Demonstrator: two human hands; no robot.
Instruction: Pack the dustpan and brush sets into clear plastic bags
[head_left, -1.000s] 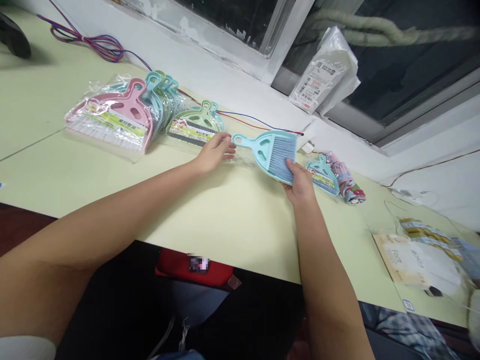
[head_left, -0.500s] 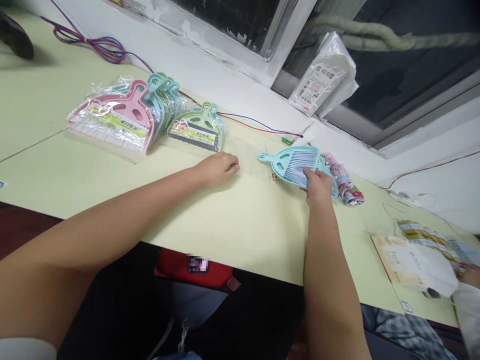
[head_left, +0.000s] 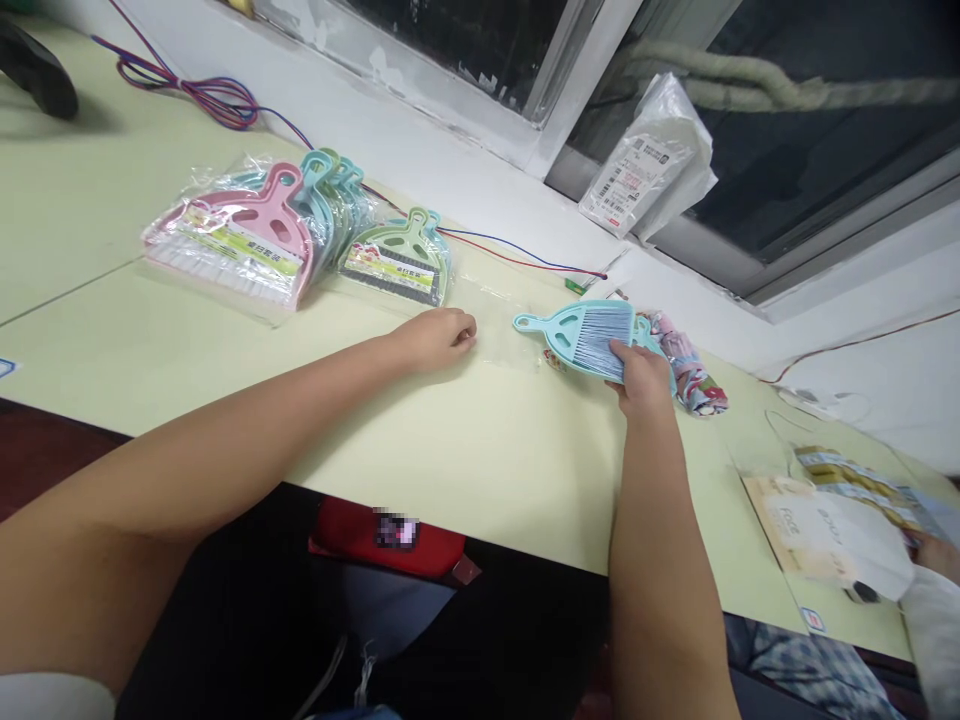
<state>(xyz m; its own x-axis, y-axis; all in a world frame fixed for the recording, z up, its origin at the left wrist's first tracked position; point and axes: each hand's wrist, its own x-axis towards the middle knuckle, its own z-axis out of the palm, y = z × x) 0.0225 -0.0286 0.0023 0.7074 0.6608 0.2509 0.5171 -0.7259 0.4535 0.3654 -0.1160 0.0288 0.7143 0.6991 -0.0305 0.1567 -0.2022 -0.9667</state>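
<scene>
My right hand (head_left: 645, 378) grips a light blue hand brush (head_left: 600, 335) with pale blue bristles, its thumb lying over the bristles and the fingers hidden beneath. Behind the brush, the edge of a matching blue dustpan (head_left: 646, 333) shows. The brush handle points left, over the end of a clear plastic bag (head_left: 501, 325) lying flat on the table. At the bag's left end, my left hand (head_left: 439, 340) rests with curled fingers, closed on the bag's edge. Left of it stand bagged dustpan sets, a green one (head_left: 401, 258) nearest and a pink one (head_left: 247, 235) farther off.
A rolled patterned cloth (head_left: 694, 372) lies right of the dustpan. A plastic-wrapped packet (head_left: 645, 165) leans at the window. Coiled cable (head_left: 217, 100) runs along the wall. At far right are a co-worker's hand (head_left: 937, 552) and printed packets (head_left: 825, 525).
My right hand has shifted very slightly right and down with the brush and dustpan. My left hand stays nearly still. The view has moved a little.
</scene>
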